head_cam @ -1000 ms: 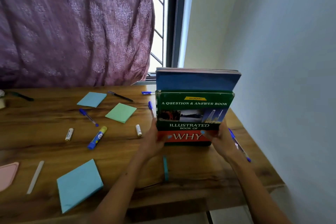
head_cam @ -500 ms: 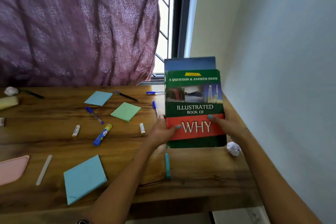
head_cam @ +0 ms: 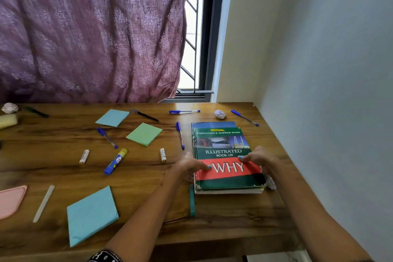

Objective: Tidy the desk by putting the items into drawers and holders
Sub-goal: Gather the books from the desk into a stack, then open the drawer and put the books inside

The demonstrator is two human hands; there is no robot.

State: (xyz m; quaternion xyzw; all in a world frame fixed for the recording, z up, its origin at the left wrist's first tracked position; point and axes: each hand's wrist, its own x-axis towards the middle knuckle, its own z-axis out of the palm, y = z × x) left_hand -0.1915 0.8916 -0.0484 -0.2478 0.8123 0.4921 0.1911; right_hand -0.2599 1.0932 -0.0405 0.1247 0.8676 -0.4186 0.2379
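Book stack (head_cam: 225, 155) flat on desk (head_cam: 148, 176)

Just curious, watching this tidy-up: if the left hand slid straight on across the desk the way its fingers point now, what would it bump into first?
The left hand points right, fingertips already on the red band of the WHY book. Going straight across the cover, it would probably meet the right hand first, though depth is hard to judge.

Both our forearms reach forward from the near edge, converging toward the right. Our left hand (head_cam: 187, 169) lies low, fingers stretched rightward and pressed flat, painted nails showing. Our right hand (head_cam: 260, 158) arches opposite it, fingertips (head_cam: 241, 157) pointing left and touching down, wrist raised slightly.
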